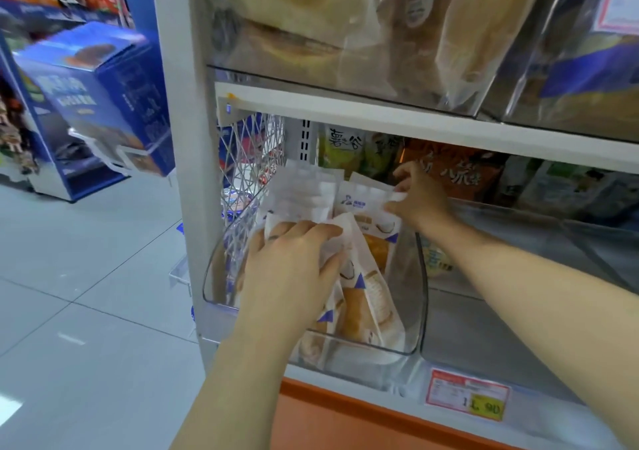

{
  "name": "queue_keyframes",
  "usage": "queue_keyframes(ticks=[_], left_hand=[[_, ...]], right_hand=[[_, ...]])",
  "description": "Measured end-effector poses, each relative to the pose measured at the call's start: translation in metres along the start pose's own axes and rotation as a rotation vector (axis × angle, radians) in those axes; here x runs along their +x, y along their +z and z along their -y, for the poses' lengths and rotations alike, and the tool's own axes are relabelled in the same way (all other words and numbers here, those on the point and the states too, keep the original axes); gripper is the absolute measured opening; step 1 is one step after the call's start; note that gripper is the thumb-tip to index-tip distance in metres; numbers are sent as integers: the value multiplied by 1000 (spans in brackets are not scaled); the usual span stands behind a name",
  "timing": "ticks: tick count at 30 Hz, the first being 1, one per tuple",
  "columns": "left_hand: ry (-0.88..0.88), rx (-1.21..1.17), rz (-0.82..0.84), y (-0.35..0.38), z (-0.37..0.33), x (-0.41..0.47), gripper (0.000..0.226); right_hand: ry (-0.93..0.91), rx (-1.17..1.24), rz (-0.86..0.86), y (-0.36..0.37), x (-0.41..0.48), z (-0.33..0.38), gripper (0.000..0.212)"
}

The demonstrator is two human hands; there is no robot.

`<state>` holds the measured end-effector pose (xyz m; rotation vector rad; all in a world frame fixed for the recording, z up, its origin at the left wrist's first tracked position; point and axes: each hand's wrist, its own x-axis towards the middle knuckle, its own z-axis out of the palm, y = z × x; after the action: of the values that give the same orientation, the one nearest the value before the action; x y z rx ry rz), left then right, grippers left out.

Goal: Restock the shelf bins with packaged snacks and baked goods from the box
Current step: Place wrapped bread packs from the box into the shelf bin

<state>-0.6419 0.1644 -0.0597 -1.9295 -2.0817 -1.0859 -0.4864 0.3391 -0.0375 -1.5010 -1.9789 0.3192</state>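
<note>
Bread packets (366, 294) are being settled in the centre bin (413, 318). My left hand (290, 270) curls round one and my right hand (422, 200) pinches another's top. Next, I'd straighten them.

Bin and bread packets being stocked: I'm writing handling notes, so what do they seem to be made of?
The bin looks like clear, glossy rigid plastic: the bread packets show through its curved wall. The packets seem to be thin plastic film, matte white with clear windows showing the bread; one crumples under the left hand.
</note>
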Motion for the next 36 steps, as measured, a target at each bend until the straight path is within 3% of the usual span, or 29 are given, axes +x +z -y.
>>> queue_keyframes(ticks=[4,7,9,11,14,16,22,26,29,32,33,36], left_hand=[[-16,-91,0,-3,4,1,28],[-18,-101,0,-5,4,-1,26],[-10,-60,13,-5,2,-3,22],[-17,-34,24,-6,2,-4,16],[-47,-24,33,-8,3,-8,11],[-50,-40,38,-9,3,-12,11],[-38,-47,62,-9,7,-16,13],[-48,-66,65,-8,9,-15,13],[-51,-76,54,-7,11,-15,13],[-43,-84,38,-5,14,-16,14],[-33,-82,31,-4,15,-15,14],[1,-73,21,-2,18,-14,14]], right_hand=[[-91,233,-82,-12,-29,12,35],[-141,279,193,-25,-66,33,41],[-173,168,440,-28,-79,42,61],[-240,11,514,-28,-83,48,72],[-269,-163,535,-34,-84,50,37],[-264,-204,497,-41,-89,47,11],[-138,-50,71,-64,-85,39,16],[-86,-144,173,-40,-63,34,28],[-148,-122,279,-29,-52,28,17],[-135,-92,216,-27,-44,15,8],[-112,-90,205,-25,-42,12,14],[-121,-101,101,-19,-48,12,61]])
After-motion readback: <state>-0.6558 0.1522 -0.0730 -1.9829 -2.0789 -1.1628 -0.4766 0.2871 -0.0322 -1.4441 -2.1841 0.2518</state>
